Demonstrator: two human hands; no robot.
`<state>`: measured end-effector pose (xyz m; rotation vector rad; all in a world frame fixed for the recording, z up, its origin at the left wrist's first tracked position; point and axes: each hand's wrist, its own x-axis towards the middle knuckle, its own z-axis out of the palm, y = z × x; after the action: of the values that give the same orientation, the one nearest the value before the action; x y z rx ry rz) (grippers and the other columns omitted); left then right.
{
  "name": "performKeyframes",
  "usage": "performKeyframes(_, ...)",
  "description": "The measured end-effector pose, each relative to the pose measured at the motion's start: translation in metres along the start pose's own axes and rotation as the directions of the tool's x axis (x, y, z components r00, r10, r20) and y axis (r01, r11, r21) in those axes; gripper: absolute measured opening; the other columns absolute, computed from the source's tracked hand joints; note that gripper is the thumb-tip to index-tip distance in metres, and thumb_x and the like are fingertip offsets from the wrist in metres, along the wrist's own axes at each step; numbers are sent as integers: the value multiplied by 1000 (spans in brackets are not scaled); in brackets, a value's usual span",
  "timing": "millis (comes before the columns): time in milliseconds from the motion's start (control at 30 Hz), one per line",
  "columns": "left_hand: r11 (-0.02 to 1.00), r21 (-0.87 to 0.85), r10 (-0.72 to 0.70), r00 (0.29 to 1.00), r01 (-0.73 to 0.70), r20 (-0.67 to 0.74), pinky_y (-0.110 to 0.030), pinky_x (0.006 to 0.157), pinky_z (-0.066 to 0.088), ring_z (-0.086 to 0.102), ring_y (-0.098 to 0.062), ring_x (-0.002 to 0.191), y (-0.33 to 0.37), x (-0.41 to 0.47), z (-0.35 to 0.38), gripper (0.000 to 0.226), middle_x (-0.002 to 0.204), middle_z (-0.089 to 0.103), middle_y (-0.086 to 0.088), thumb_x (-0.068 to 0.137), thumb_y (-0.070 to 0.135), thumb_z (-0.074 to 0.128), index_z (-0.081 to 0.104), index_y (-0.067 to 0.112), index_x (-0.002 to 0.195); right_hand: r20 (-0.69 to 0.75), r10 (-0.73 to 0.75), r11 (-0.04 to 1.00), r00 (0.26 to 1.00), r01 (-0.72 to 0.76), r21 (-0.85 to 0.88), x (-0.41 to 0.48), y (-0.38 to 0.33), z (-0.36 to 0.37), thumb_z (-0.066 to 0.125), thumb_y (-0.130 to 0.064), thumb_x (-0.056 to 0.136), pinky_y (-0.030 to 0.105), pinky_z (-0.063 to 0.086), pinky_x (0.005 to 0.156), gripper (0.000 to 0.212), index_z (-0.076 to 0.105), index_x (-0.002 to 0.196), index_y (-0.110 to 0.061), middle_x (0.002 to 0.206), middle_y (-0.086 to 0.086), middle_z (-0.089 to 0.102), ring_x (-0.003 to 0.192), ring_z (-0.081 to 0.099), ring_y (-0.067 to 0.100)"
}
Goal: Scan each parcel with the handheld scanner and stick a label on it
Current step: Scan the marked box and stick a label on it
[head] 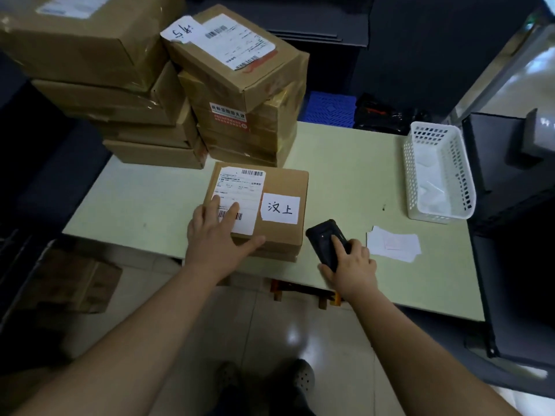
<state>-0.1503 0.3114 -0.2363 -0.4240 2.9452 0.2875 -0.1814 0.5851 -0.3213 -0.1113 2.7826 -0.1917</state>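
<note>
- Two hands at work over our pale bench (345, 181).
- Our left hand (214, 235) lies flat on the parcel (282, 235), fingers spread over its shipping label (240, 190); the grip is open, pressing down, nothing clasped.
- Our right hand (351, 265) has its grip closed around the scanner (326, 243), forefinger laid along its top; scanner sits just right of the parcel, low over the bench.
- Parcel rests flat near the bench's front edge, with a second, thinner box under it.
- Handwritten label (280, 208) is stuck on the parcel top, just right of the shipping label.
- Loose white slips (393, 243) lie on the bench right of the scanner.
- White basket (437, 175) stands at the bench's right end.
- Two stacks of boxes (192, 94) rise behind the parcel, at back left.
</note>
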Motion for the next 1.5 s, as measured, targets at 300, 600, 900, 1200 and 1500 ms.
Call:
performKeyframes(300, 999, -34, -24, 1000, 24, -5, -51, 120, 14, 3, -31, 149, 9, 5, -1, 95, 164, 5, -2, 78, 84, 42, 22, 31, 154, -63, 69, 948, 996, -46, 315, -10, 19, -71, 67, -50, 75, 40, 41, 95, 71, 44, 141, -37, 120, 5, 46, 119, 39, 28)
performKeyframes(600, 990, -140, -53, 981, 27, -188, -41, 102, 40, 39, -25, 127, -2, -28, -5, 47, 137, 47, -7, 94, 44, 56, 59, 15, 132, 98, -293, 953, 951, 282, 113, -55, -42, -220, 66, -60, 64, 40, 48, 97, 74, 51, 136, -47, 113, -4, 49, 120, 43, 19)
performKeyframes(900, 976, -217, -44, 993, 20, -106, -37, 110, 37, 31, -17, 138, -14, -32, -18, 44, 148, 40, 1, 98, 33, 52, 54, 17, 139, 164, -374, 923, 913, 384, -32, -81, -77, -251, 68, -61, 64, 37, 51, 91, 69, 56, 130, -46, 112, -7, 53, 109, 49, 19)
performKeyframes(1200, 969, -239, 20, 988, -57, -156, -38, 106, 40, 40, -18, 129, 11, -21, -24, 44, 141, 47, 3, 95, 40, 55, 54, 22, 135, -214, -63, 966, 975, 113, 232, -19, -20, -194, 65, -55, 70, 40, 44, 99, 70, 50, 138, -41, 118, 3, 48, 119, 44, 27)
performKeyframes(1500, 906, -293, 268, 950, -305, -160, -44, 109, 41, 42, -19, 130, 47, 26, -15, 41, 138, 52, 0, 91, 37, 63, 62, 19, 128, -58, 44, 983, 997, -33, 182, 18, -10, -53, 62, -61, 76, 39, 35, 97, 79, 38, 146, -33, 130, 6, 43, 121, 39, 28)
